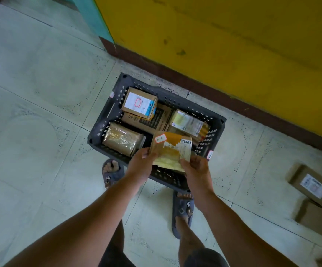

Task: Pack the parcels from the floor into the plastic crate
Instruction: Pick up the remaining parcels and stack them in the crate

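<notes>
A dark grey plastic crate (110, 110) stands on the tiled floor close to the wall. Inside lie a small box with a white label (139, 103), a flat printed carton (152, 122), a yellow-labelled parcel (189, 123) and a tape-wrapped parcel (122, 139). Both my hands hold a brown parcel with a barcode label (172, 149) over the crate's near right part. My left hand (142, 160) grips its left edge. My right hand (195, 166) pinches its lower right corner.
Two cardboard parcels lie on the floor at the right: a labelled box (310, 184) and a plain one (320, 218). A yellow wall with a brown skirting (233, 101) runs behind the crate. My feet in slippers (183, 211) stand just before it.
</notes>
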Tool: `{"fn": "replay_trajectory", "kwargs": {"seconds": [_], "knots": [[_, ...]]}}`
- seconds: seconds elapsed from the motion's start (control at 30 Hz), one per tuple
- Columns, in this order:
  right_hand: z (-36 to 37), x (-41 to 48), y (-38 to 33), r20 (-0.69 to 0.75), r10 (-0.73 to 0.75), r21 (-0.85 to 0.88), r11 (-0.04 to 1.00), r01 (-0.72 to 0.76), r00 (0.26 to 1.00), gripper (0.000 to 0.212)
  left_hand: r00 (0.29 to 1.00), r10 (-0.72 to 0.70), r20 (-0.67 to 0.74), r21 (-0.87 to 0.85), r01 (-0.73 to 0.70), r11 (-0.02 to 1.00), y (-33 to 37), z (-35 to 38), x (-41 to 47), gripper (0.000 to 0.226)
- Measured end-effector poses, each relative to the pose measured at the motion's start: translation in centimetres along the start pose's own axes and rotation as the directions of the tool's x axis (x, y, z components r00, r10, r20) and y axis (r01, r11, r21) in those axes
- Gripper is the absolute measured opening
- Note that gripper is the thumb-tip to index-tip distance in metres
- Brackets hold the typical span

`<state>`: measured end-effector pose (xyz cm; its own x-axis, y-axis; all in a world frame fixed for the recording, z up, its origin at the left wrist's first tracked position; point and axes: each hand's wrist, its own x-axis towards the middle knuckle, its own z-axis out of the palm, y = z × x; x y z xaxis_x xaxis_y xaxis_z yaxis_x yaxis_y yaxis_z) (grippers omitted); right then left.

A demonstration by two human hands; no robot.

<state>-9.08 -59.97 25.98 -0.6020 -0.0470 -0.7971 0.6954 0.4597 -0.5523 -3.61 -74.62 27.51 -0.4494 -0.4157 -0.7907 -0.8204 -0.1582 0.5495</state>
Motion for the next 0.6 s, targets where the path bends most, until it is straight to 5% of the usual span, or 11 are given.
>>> {"fn": "replay_trajectory", "kwargs": {"seconds": [0.13, 0.37, 0.6], "knots": [[4.2, 2.4, -1.7, -0.055, 0.040, 0.017, 0.999, -0.039, 0.998, 0.037, 0.994, 0.042, 0.104, 0.049, -0.047, 0.998, 1.8, -3.7, 4.5, 0.016], [12.5, 6.9, -4.2, -0.161, -0.005, -0.064, 0.998, -0.005, 0.987, 0.049, 0.969, 0.047, 0.244, 0.207, -0.100, 0.973, 1.9, -9.2, 13.1, 0.031], [16.4, 13.6, -3.7, -0.184, 0.139, -0.017, 0.989, -0.145, 0.973, 0.050, 0.966, 0.007, 0.258, 0.238, -0.070, 0.969, 0.0, -10.1, 20.1, 0.015]]}}
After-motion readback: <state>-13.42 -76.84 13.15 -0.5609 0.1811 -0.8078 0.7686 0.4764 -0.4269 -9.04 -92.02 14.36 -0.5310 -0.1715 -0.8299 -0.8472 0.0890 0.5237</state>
